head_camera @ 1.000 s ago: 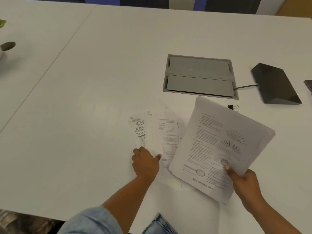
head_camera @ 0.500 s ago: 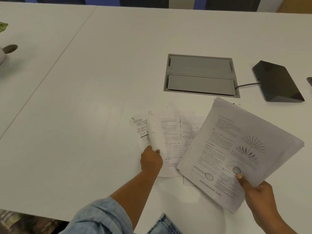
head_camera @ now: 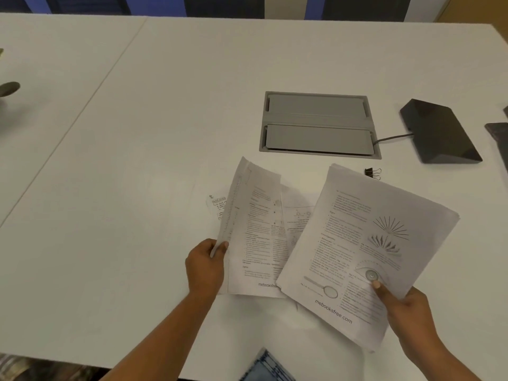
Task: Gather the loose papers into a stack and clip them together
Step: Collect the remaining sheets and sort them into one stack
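Observation:
My right hand [head_camera: 409, 317] grips a stack of printed papers [head_camera: 365, 243] by its lower right corner, thumb on top, and holds it tilted above the white table [head_camera: 137, 188]. My left hand [head_camera: 204, 266] pinches the left edge of a printed sheet [head_camera: 255, 229] and has it lifted off the table. Under that sheet lie a small handwritten slip [head_camera: 217, 204] and another sheet with diagrams [head_camera: 298, 218]. A black binder clip [head_camera: 372, 172] lies on the table just beyond the stack's top edge.
A grey cable hatch [head_camera: 319, 125] is set into the table behind the papers. A black wedge-shaped device [head_camera: 439, 132] with a cable sits at the right. A dark object [head_camera: 499, 136] shows at the right edge, and a seam between two tabletops runs along the left.
My left hand went from pressing on the loose sheets to pinching one sheet's edge and lifting it. The stack in my right hand moved slightly right, uncovering the binder clip.

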Demonstrator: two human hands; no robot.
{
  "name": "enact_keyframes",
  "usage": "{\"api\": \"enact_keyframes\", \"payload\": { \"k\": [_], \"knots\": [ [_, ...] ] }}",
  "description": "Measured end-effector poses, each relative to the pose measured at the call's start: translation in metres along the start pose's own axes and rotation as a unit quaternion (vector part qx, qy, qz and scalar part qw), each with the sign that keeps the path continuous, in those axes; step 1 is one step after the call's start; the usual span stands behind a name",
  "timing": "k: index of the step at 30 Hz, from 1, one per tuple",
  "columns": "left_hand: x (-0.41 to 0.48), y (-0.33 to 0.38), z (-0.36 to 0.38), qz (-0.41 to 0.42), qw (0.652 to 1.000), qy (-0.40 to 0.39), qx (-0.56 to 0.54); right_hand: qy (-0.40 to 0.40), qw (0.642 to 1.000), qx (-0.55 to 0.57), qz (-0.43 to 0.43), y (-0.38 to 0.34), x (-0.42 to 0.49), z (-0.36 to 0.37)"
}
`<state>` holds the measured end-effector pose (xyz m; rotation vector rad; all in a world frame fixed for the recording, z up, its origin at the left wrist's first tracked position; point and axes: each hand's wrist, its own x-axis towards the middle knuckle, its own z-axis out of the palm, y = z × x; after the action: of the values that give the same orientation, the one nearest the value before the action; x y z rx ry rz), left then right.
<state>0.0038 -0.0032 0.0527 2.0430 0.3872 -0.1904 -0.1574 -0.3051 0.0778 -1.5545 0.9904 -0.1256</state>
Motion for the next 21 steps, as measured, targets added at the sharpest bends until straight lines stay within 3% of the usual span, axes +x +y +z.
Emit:
{"api": "enact_keyframes", "payload": {
  "k": [4, 9, 17, 21],
  "knots": [
    [-0.005, 0.007, -0.008, 0.000, 0.998, -0.001, -0.070, -0.010, 1.000, -0.004, -0.007, -0.004, 0.000, 0.006],
    [-0.004, 0.014, -0.037, 0.030, 0.996, 0.013, -0.079, -0.024, 1.000, -0.006, -0.012, -0.010, -0.001, 0.011],
    [0.003, 0.038, -0.092, 0.052, 0.983, 0.118, -0.127, -0.035, 0.999, -0.005, -0.010, -0.013, -0.003, 0.015],
    [0.000, 0.056, -0.106, 0.013, 0.974, 0.081, -0.212, -0.040, 0.999, 0.005, -0.010, -0.015, -0.004, 0.018]
  ]
}}
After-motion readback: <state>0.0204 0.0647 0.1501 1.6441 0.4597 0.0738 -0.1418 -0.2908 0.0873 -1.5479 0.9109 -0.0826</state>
